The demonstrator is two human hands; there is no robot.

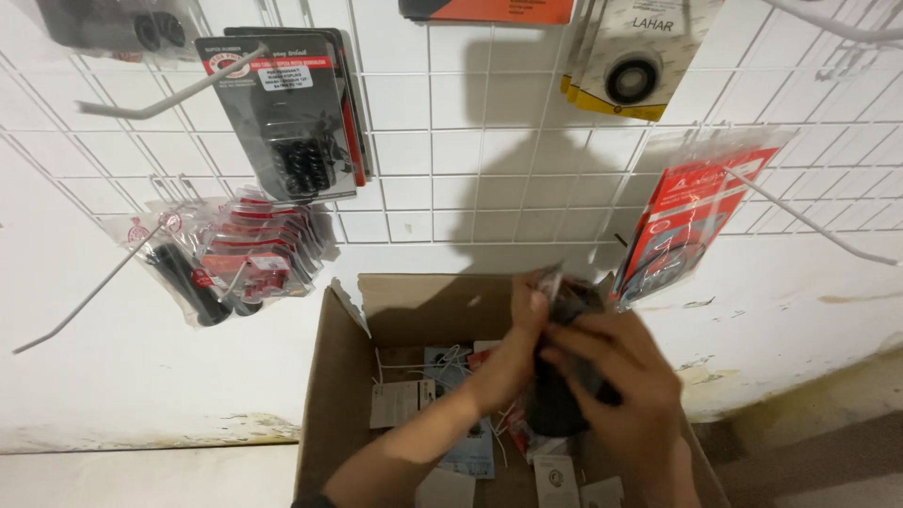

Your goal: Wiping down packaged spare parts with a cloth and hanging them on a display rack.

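Both my hands are raised over an open cardboard box point(331, 395). Together they hold a clear plastic packet with a black part inside point(557, 404). My left hand point(513, 353) grips its left side with the thumb up near the packet's top. My right hand point(621, 386) wraps over the front and right side, hiding most of the packet. Inside the box lie several small packets and white tags with strings point(400, 400).
A white wire grid point(470, 160) on the wall carries long hooks. Hanging from them are black blister packs point(282, 118), a bunch of red-and-clear packets point(235, 259), a red packet at right point(677, 221) and a yellow-edged pack with a ring point(625, 71).
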